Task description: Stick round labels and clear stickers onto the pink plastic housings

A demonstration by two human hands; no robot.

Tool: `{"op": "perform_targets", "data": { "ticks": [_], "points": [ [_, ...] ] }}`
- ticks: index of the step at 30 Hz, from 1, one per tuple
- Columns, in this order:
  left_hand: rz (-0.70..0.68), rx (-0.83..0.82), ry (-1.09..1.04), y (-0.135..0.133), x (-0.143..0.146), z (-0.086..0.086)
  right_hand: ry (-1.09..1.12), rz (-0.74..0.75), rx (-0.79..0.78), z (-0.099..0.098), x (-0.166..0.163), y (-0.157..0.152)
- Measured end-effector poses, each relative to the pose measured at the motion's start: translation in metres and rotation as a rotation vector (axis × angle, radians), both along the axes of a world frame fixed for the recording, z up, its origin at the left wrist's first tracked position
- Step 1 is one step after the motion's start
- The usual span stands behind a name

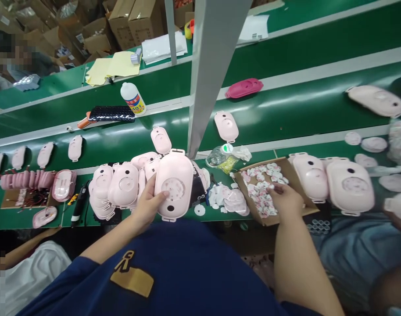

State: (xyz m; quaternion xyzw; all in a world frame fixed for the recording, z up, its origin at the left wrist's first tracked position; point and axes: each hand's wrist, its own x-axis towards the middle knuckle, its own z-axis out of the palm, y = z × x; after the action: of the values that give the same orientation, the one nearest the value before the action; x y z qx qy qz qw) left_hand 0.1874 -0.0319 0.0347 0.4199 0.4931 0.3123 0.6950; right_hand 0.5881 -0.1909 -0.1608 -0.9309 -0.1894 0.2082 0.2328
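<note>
1. At the near edge of the green bench (9,219), our left hand (147,206) grips a pink shell (173,184) by its left side, with the round recess facing up.
2. Our right hand (286,199) is down in the cardboard box (310,206), fingers curled onto the small pink-and-white pieces (261,175); we cannot tell whether one is pinched.
3. We judge the step as picking one piece for the held shell.
4. Next move calls for a clean pinch on a single piece, then a carry left to the recess.
5. The shell is well left of the box, apart from the right hand; a loose heap of pieces (231,197) lies between.
</note>
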Motion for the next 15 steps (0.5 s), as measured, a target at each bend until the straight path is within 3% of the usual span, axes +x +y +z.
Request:
{"op": "perform_targets", "data": {
  "ticks": [5, 10, 15],
  "points": [
    [0.093, -0.086, 0.048, 0.006, -0.017, -0.003, -0.038, 0.032, -0.041, 0.004, -0.010, 0.007],
    [0.177, -0.117, 0.111, 0.021, -0.040, -0.005, -0.012, 0.105, -0.181, 0.011, -0.024, 0.007],
    [0.202, -0.123, 0.103, 0.037, -0.055, -0.004, 0.041, 0.184, -0.311, 0.030, -0.049, 0.019]
  ]
}}
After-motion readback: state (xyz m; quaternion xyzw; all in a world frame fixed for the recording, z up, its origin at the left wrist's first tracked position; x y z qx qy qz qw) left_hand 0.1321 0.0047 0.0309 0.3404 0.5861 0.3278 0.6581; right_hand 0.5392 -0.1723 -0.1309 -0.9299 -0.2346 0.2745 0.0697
